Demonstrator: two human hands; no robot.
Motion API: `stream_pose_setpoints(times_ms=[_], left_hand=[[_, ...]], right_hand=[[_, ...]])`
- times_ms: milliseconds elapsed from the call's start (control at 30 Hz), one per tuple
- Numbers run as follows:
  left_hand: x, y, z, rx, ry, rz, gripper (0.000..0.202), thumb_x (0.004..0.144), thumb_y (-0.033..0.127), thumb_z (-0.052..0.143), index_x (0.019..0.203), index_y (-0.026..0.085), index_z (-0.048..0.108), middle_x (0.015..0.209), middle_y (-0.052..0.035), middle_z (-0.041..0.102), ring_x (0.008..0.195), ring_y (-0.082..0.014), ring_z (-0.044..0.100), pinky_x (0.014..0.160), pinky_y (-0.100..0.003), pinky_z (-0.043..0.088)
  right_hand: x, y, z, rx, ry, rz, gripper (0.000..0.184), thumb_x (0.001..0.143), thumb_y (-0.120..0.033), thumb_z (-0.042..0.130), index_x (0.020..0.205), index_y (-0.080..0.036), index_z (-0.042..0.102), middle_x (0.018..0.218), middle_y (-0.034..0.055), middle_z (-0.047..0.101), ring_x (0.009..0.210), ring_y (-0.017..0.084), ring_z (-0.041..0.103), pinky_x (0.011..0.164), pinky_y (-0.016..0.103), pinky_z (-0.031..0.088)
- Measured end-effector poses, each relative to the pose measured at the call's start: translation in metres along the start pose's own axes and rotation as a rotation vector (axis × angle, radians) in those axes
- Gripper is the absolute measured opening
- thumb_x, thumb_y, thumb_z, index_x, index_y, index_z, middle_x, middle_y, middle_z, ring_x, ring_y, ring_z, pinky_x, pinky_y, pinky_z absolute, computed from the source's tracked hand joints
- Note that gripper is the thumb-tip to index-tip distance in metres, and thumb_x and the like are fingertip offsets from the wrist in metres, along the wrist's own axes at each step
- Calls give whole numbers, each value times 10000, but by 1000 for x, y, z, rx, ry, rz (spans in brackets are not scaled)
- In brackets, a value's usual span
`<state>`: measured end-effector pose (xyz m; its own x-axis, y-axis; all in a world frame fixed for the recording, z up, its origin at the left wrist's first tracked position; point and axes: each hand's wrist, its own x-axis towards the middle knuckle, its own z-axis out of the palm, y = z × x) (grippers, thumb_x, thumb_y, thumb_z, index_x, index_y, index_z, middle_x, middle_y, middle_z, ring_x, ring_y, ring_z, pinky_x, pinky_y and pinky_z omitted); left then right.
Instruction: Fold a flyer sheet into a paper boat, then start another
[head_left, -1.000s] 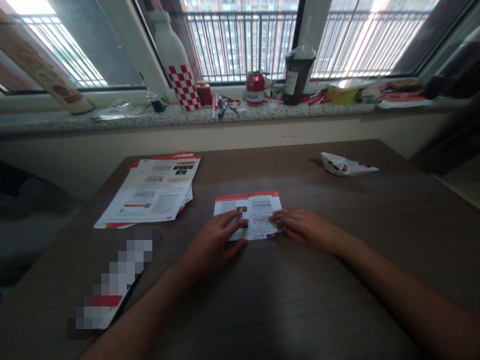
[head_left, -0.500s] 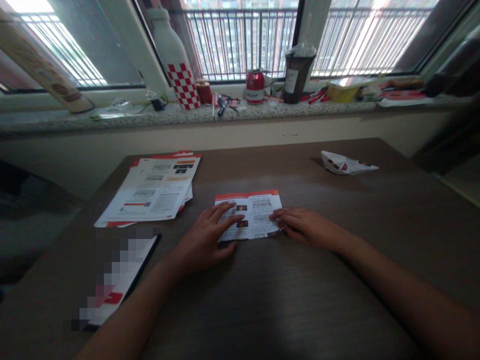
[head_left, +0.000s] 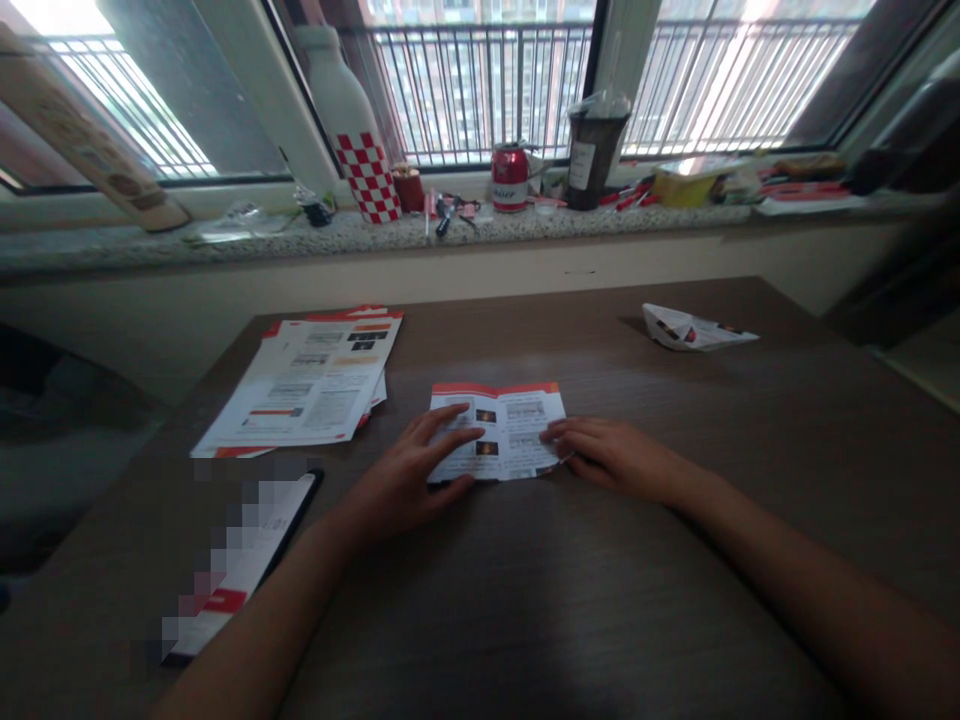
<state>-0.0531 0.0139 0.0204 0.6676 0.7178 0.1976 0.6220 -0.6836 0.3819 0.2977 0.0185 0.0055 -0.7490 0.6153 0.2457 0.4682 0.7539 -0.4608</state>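
Note:
A creased paper sheet (head_left: pixel 520 440) with a red-orange band along its far edge lies on the table before me, a fold line running down its middle. Over its left part my left hand (head_left: pixel 420 458) is open, with spread fingers resting on the print and the thumb near the lower left edge. At the right edge, my right hand (head_left: pixel 600 450) has its fingers together and closed on the sheet's margin; the thumb's contact is partly hidden. Farther right stands a folded paper boat (head_left: pixel 694 329), apart from both hands.
A stack of printed sheets (head_left: pixel 315 385) lies at the back left of the brown table (head_left: pixel 525 590). Beside my left forearm is a dark-edged phone or tablet (head_left: pixel 247 570), partly pixelated. The windowsill (head_left: pixel 360 236) holds a checkered bottle (head_left: pixel 367 170), a red can (head_left: pixel 510 180) and a dark cup (head_left: pixel 592 155).
My left hand has shifted slightly left, its fingers a little more spread, and the sheet's middle crease shows more clearly. My right hand stays at the right edge.

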Motion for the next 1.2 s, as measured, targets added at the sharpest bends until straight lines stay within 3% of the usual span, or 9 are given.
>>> stream_pose_setpoints(times_ms=[167,633,900,1200], left_hand=[[-1,-1,2,2,-13,26,584,970,335,714,1514,342,500,1674,-93,337,1501,-377,397,1175,-629,444],[3,2,17,-27,-18,22,565,976,178,673,1490,333,497,1663,-98,354,1496,-350,417,1163,-605,463],[4,9,20,-14,-35,58,580,970,173,684,1497,331,499,1656,-108,367,1502,-362,404,1161,-623,458],[5,17,24,-5,-44,77,534,975,180,672,1470,325,535,1641,-106,397,1509,-351,390,1167,-608,449]], right_hand=[[1,1,0,-9,-26,2,223,1042,-184,529,1216,-204,667,1365,128,700,1279,266,663,1062,473,562],[1,-2,-2,29,-2,41,236,1075,-238,504,1258,-217,652,1277,104,731,1190,241,688,1034,434,548],[6,-8,6,-20,134,200,184,1062,-330,554,1118,-204,675,1073,97,755,984,248,708,852,399,550],[17,-14,20,-45,240,236,174,1043,-295,598,1192,-223,652,1168,105,725,1078,266,670,914,421,537]])
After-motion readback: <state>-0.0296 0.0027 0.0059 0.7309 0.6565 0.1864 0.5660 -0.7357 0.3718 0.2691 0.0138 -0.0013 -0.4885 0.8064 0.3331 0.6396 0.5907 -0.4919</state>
